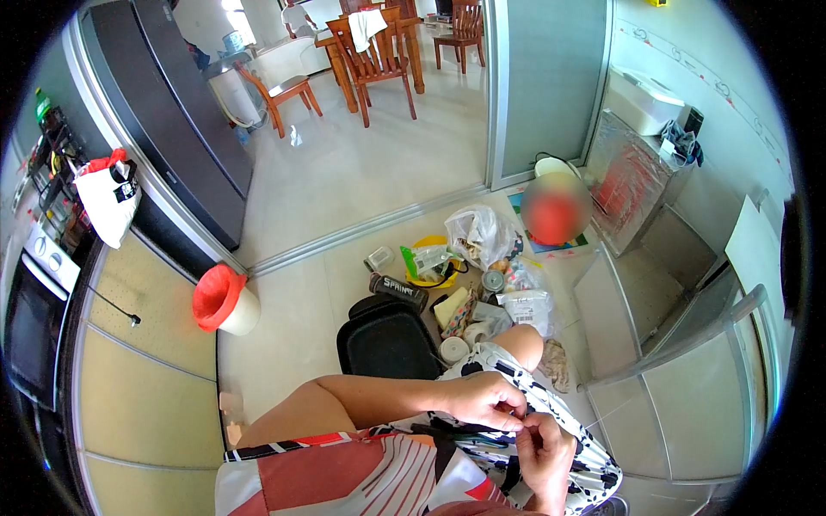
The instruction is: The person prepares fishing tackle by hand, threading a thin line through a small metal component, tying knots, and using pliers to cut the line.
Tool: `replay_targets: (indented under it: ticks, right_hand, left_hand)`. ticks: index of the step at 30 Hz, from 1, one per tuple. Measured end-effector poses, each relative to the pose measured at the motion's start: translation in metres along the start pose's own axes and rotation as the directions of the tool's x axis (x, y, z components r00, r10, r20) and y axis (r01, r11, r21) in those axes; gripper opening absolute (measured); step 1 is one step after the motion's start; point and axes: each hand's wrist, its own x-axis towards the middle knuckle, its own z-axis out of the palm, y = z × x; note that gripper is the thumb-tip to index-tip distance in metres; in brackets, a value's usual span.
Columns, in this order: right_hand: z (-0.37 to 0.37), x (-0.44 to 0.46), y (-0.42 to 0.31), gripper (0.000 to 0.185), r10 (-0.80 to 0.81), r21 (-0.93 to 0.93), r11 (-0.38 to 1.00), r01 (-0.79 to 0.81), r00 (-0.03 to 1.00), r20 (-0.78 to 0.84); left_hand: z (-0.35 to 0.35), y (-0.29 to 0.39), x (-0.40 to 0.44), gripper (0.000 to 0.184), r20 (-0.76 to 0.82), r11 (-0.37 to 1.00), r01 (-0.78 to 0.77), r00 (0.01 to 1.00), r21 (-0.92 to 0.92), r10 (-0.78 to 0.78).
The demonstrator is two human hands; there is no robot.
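My left hand (486, 402) and my right hand (546, 447) meet above my lap. Both have thumb and fingers pinched together, fingertips almost touching. Whatever they hold is too small to make out. A thin pale line, perhaps a thread, runs off to the right of my right hand. Beneath them is black-and-white patterned cloth (585, 460) over my legs. A dark, slim object (465, 436) lies on my lap below my left hand; its kind is unclear. Past my knees a black padded bag or case (387, 342) rests on the floor.
Several items lie beyond my knees: a black "SPRINT" cylinder (398, 291), a white plastic bag (478, 234), a tin (492, 282), a white roll (453, 349). A red-lined bin (225, 299) stands left, an open cabinet door (680, 396) right. A person (295, 19) is in the far room.
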Motion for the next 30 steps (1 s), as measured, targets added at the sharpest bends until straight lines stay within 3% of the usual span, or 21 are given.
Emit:
replay_targets:
  ticks: [8, 17, 20, 23, 27, 30]
  right_hand:
    - [0.000, 0.000, 0.005, 0.011, -0.038, -0.034, 0.999, 0.037, 0.999, -0.019]
    - [-0.011, 0.007, 0.001, 0.011, -0.043, -0.121, 0.991, 0.051, 0.996, 0.072]
    - [-0.014, 0.006, 0.005, 0.011, 0.023, -0.139, 0.990, -0.005, 0.991, 0.131]
    - [-0.017, 0.009, 0.009, 0.010, -0.076, -0.150, 0.985, 0.087, 0.994, 0.074]
    - [-0.021, 0.015, 0.025, 0.008, -0.040, -0.127, 0.990, 0.058, 0.989, 0.143]
    - [-0.021, 0.020, 0.040, 0.007, -0.037, -0.173, 0.983, 0.064, 0.987, 0.154]
  left_hand:
    - [0.007, -0.008, 0.002, 0.022, 0.015, 0.986, -0.014, 1.000, -0.166, 0.017]
    - [0.003, -0.018, 0.001, 0.021, 0.131, 0.999, 0.045, 0.990, -0.013, -0.043]
    - [0.004, -0.021, 0.004, 0.018, 0.161, 0.998, 0.039, 0.986, -0.056, -0.030]
    - [0.003, -0.020, 0.008, 0.017, 0.192, 0.995, 0.066, 0.980, -0.070, -0.052]
    - [0.005, -0.032, 0.016, 0.016, 0.153, 0.994, 0.075, 0.986, -0.085, -0.061]
    - [-0.001, -0.035, 0.028, 0.015, 0.171, 0.989, 0.148, 0.974, 0.001, -0.146]
